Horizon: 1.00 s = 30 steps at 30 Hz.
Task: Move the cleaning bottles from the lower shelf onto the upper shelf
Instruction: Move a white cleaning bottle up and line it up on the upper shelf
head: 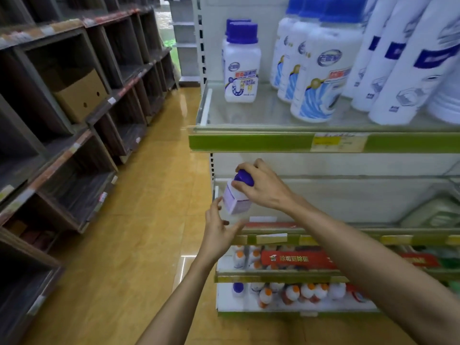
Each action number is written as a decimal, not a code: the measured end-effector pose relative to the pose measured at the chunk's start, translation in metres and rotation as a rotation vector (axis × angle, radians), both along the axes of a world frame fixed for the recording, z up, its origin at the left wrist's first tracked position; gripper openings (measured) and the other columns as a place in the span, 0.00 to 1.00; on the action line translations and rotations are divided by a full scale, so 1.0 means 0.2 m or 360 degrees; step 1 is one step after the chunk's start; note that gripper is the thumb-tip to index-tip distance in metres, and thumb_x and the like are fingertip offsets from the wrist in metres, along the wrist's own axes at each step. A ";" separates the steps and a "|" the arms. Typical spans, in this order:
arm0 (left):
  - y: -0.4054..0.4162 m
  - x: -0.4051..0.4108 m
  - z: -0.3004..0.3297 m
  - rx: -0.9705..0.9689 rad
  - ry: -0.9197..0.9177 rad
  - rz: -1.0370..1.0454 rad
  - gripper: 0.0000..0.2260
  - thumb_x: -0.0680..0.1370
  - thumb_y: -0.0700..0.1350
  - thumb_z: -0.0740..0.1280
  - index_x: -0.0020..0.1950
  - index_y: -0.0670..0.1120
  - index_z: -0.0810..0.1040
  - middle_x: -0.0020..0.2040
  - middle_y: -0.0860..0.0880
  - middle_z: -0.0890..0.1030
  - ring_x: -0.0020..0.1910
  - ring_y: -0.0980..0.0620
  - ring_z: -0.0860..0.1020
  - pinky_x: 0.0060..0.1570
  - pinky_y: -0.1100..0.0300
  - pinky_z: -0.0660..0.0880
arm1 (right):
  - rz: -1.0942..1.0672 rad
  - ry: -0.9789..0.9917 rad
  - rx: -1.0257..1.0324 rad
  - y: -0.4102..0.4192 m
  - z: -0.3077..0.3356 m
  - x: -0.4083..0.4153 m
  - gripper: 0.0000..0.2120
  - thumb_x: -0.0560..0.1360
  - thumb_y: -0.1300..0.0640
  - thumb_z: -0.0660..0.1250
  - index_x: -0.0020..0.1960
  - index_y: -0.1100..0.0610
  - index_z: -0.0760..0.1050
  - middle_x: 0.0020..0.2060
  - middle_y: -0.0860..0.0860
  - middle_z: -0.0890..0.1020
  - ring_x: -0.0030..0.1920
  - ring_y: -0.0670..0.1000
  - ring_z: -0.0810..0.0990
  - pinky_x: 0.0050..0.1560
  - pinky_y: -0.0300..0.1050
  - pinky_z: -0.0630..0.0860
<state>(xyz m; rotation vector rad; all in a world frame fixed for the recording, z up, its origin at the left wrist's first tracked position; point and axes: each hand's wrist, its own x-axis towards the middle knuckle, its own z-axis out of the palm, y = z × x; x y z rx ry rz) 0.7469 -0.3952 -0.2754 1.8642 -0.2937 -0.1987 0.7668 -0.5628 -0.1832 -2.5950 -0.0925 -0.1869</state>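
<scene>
My right hand (263,186) grips a small white bottle (235,200) by its blue cap, holding it tilted at the left end of the lower shelf (323,207). Just below and left of the bottle, my left hand (220,229) is spread open, its fingertips close to the bottle's base. On the upper shelf (249,115), two matching small blue-capped bottles (241,63) stand one behind the other near the left end.
Larger blue-capped white bottles (321,70) and tall white bottles (403,58) fill the upper shelf's right side. Below the lower shelf are rows of orange-capped bottles (291,292). Dark wooden cubby shelving (74,108) with a cardboard box lines the aisle's left side, across a yellow floor.
</scene>
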 end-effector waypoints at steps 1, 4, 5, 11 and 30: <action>-0.03 -0.02 0.02 -0.0090 -0.0057 -0.0005 0.38 0.74 0.49 0.76 0.78 0.55 0.58 0.69 0.54 0.65 0.62 0.63 0.71 0.52 0.75 0.72 | 0.0019 -0.0026 0.0008 0.00 0.04 -0.06 0.21 0.78 0.41 0.65 0.65 0.50 0.73 0.52 0.54 0.72 0.51 0.55 0.76 0.56 0.49 0.75; -0.08 -0.10 0.06 -0.0309 -0.0171 -0.0042 0.35 0.72 0.52 0.76 0.71 0.70 0.60 0.68 0.59 0.72 0.67 0.55 0.73 0.63 0.55 0.75 | 0.0055 -0.0102 0.0024 -0.01 0.16 -0.21 0.20 0.77 0.38 0.65 0.63 0.49 0.74 0.48 0.51 0.72 0.49 0.53 0.76 0.53 0.47 0.75; -0.09 -0.15 0.08 -0.0351 -0.0164 -0.0041 0.33 0.72 0.54 0.76 0.69 0.72 0.62 0.67 0.59 0.74 0.66 0.55 0.76 0.62 0.51 0.76 | 0.0057 -0.0138 0.0045 -0.02 0.19 -0.26 0.20 0.77 0.38 0.65 0.61 0.49 0.75 0.47 0.50 0.71 0.48 0.53 0.75 0.52 0.47 0.74; -0.12 -0.41 0.27 -0.0621 -0.0082 -0.0114 0.27 0.72 0.65 0.71 0.65 0.52 0.75 0.53 0.48 0.83 0.51 0.47 0.82 0.48 0.55 0.80 | 0.0223 -0.0342 0.0254 -0.07 0.40 -0.47 0.19 0.76 0.37 0.67 0.58 0.49 0.78 0.49 0.49 0.78 0.50 0.47 0.76 0.54 0.40 0.71; -0.16 -0.47 0.86 -0.1451 0.0167 -0.0484 0.33 0.76 0.67 0.58 0.65 0.41 0.77 0.52 0.37 0.81 0.39 0.42 0.79 0.39 0.50 0.76 | 0.0205 -0.0416 0.1079 -0.04 1.01 -0.52 0.14 0.76 0.46 0.71 0.53 0.56 0.81 0.38 0.46 0.86 0.35 0.40 0.83 0.36 0.35 0.75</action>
